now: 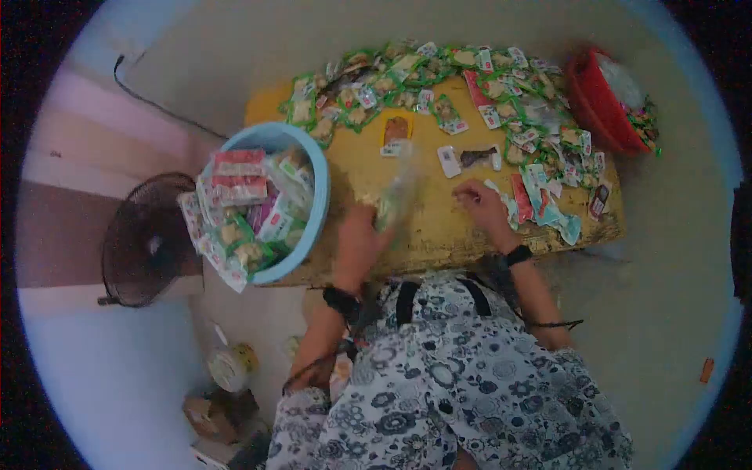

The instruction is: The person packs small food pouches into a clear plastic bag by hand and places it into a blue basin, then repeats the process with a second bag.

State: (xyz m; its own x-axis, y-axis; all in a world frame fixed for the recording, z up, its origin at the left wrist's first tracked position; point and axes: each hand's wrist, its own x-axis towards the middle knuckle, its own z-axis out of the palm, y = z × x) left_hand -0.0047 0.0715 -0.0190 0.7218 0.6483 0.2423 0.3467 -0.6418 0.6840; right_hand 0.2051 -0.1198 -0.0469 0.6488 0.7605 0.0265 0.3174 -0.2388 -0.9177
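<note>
My left hand (362, 239) is closed on a clear plastic bag (401, 184) that stands up from the fingers over the middle of the yellow table (435, 227). The bag is smeared by motion, with some green near its lower end. My right hand (483, 210) hovers near the table's front right, its fingers curled inward; whether anything is between them is hidden. Beside it lie red, white and pale blue wrappers (540, 200). Beyond the hands are a dark snack packet with a white label (478, 159) and a yellow-edged packet (397, 131).
Many green-edged snack packets (360, 98) curve along the table's back and right side. A blue basin (319, 196) heaped with packets stands at the left, a red basin (599, 113) at the right. A black fan (149, 239) stands left of the table.
</note>
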